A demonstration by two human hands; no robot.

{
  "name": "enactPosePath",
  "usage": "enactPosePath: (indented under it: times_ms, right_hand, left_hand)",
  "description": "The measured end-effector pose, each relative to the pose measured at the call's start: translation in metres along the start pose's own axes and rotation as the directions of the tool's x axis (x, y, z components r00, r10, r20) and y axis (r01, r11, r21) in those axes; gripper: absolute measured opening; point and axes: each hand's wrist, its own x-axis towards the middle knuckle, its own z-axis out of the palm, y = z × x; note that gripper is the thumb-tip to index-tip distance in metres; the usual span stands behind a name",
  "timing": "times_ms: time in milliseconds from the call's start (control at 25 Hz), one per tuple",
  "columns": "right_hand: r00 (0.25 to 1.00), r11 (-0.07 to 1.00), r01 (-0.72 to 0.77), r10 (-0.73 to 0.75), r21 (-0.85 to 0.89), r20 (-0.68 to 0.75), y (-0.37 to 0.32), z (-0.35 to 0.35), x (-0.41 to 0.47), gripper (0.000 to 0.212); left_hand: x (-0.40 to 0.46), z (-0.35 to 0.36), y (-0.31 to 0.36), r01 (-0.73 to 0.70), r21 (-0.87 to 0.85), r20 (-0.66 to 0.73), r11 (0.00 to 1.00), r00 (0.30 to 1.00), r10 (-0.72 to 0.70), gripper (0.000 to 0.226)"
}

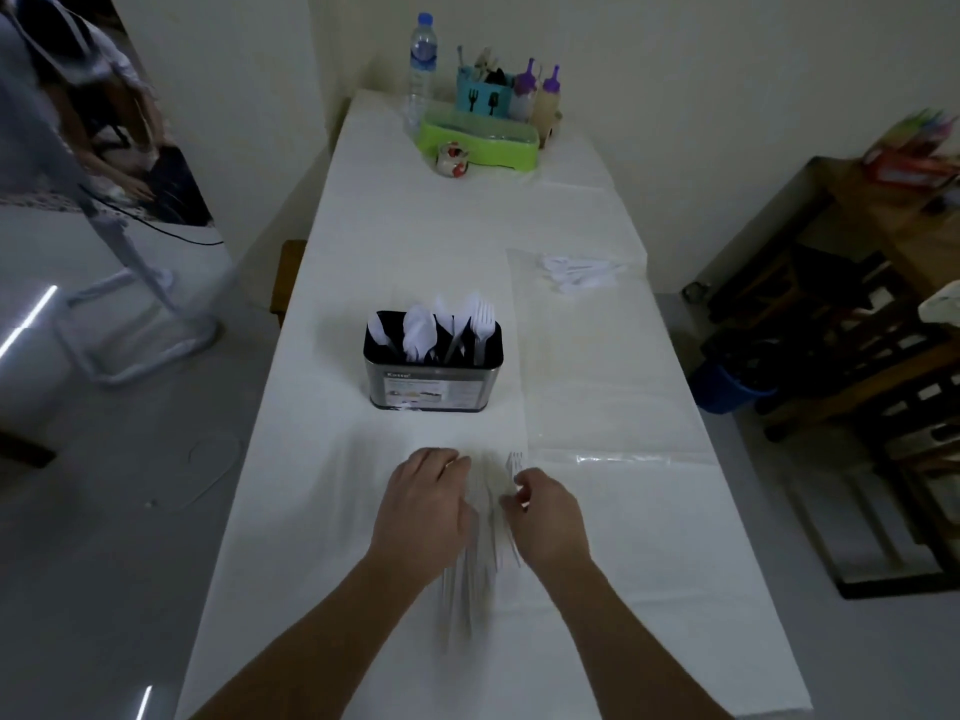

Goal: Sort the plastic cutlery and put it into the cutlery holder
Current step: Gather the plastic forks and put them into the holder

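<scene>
Reaching over the near end of a long table (415, 252) covered in white cloth, two bare hands work a loose bunch of white plastic forks (485, 532) that lies between them. The left hand (423, 504) rests palm down on the left side of the bunch, fingers curled over the forks and pointing toward the far end. The right hand (545, 517) sits just to the right, its thumb and fingers pinching one fork (514, 467) whose tines stick out beyond the fingertips. The fork handles trail back toward the near edge and are blurred, so their number cannot be told.

Farther along the table, a little left of centre, stands the cutlery holder (434, 379), a dark metal tub with a paper label on its near face. White plastic spoons, knives and forks stand upright in it, grouped in separate sections. Well to the right and farther away, a small heap of white spoons (579, 272) lies on a sheet of clear plastic (597, 407) spread over the right side of the cloth.

At the far end sit a water bottle (422, 70), a green tray (480, 142), a teal utensil caddy (480, 98), two squeeze bottles with purple caps (537, 93) and a small patterned cup (453, 159). Dark wooden furniture (841, 330) stands on the floor at the right.
</scene>
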Motion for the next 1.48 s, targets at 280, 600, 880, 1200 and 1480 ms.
enactPosePath:
  times_ms: [280, 600, 880, 1200, 1480]
  right_hand:
    - [0.994, 0.994, -0.072, 0.079, -0.085, 0.074, 0.013, 0.042, -0.033, 0.026]
    - [0.98, 0.981, -0.184, 0.188, -0.065, 0.066, 0.002, 0.047, -0.031, 0.009]
    - [0.99, 0.976, -0.025, -0.006, 0.216, 0.139, -0.001, 0.039, -0.043, 0.014]
    - [0.972, 0.971, -0.234, 0.235, 0.045, -0.02, 0.008, 0.039, -0.039, 0.015]
    - [0.943, 0.942, -0.322, 0.328, -0.094, 0.056, 0.003, 0.042, -0.034, 0.021]
  left_hand:
    - [-0.034, 0.031, 0.002, -0.009, 0.088, 0.114, 0.996, 0.994, -0.001, 0.028]
    - [-0.046, 0.038, -0.007, 0.057, 0.078, 0.202, 0.995, 0.977, -0.071, 0.026]
    - [-0.015, 0.017, 0.009, 0.653, -0.448, 0.43, 0.611, 0.757, -0.493, 0.031]
    - [-0.009, 0.015, 0.003, 0.8, -0.559, 0.562, 0.219, 0.559, -0.609, 0.019]
    - [-0.009, 0.012, 0.004, 0.82, -0.562, 0.627, 0.107, 0.507, -0.592, 0.017]
